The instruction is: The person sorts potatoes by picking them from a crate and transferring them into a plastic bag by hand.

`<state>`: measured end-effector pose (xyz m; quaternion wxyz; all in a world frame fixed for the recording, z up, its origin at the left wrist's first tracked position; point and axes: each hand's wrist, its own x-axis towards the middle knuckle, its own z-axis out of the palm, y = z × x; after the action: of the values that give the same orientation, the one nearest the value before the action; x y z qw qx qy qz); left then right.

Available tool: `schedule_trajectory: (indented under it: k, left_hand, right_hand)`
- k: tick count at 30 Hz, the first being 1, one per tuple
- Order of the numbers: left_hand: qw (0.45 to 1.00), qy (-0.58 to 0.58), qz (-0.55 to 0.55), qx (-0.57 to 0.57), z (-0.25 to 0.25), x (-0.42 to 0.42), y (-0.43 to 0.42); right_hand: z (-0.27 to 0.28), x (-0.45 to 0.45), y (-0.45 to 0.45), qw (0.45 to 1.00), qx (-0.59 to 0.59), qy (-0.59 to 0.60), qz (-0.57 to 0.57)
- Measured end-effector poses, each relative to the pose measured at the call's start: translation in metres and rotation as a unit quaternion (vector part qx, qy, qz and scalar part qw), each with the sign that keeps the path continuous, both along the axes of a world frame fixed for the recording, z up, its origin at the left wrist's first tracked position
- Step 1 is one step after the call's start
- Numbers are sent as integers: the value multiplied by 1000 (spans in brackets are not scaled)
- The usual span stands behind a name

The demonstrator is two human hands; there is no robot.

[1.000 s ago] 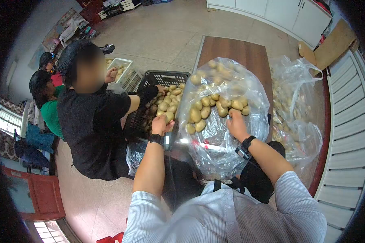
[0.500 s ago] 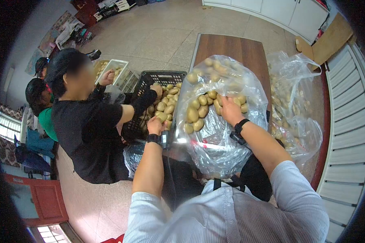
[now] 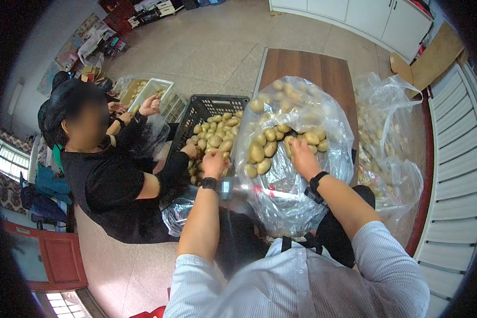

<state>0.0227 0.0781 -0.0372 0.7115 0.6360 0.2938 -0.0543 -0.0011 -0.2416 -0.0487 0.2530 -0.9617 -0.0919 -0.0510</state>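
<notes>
My right hand (image 3: pixel 303 159) reaches into the mouth of a clear plastic bag (image 3: pixel 318 199), its fingers closed on a brownish-green kiwifruit (image 3: pixel 289 146). More kiwifruit (image 3: pixel 257 152) lie in the bag around that hand. Over the near right corner of a black plastic crate (image 3: pixel 199 100) is my left hand (image 3: pixel 214 164), fingers curled in. Whether it holds a fruit is hidden. Several loose kiwifruit (image 3: pixel 214 140) fill the crate beneath and beyond it.
A co-worker in black (image 3: pixel 108 175) sits at the left, one hand (image 3: pixel 189 151) in the same crate. A white crate (image 3: pixel 161 87) stands behind. The bag rests on a brown wooden table (image 3: pixel 302 63). Filled plastic bags (image 3: pixel 384 132) stand right, beside a white radiator (image 3: pixel 453 159).
The kiwifruit seen at my left fingertips no longer shows, and that hand is more curled. My right hand stays in the bag. The co-worker leans lower, and their crate hand has moved nearer.
</notes>
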Motion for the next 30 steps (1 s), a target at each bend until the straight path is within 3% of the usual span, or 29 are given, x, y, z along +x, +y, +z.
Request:
schedule_trajectory:
  k: [4,9,11,13,16,18,19,22,23,27,29,30]
  left_hand:
    - [998,-13,-40,54,9,-6,-15]
    - [992,-15,-106,62,16,-14,-31]
    - [978,-17,-194,76,7,-13,-33]
    - [973,-17,-210,90,11,-17,-40]
    - [928,32,-350,125,21,-17,-47]
    - [928,58,-360,80,26,-21,-51]
    - [925,82,-368,37,29,-20,-53]
    - [928,89,-363,-11,38,-27,-63]
    - [928,94,-358,-41,45,-32,-67]
    - [917,97,-359,-142,40,-26,-67]
    - [921,100,-360,-115,41,-23,-61]
    - [922,96,-355,-118,39,-22,-57]
  right_hand:
    - [-20,-12,2,998,11,59,11]
    - [-18,-47,3,994,73,24,78]
    - [-17,-59,6,991,97,58,67]
    - [-21,-64,9,988,126,46,82]
    - [-28,-61,19,977,178,105,51]
    - [-27,-54,30,932,325,145,68]
    - [-22,-50,36,932,326,140,72]
    - [26,-48,55,839,437,322,40]
    - [35,-45,59,838,437,325,43]
    - [41,-44,72,881,364,281,110]
    - [28,-44,78,930,329,70,146]
    - [28,-46,78,931,328,70,146]
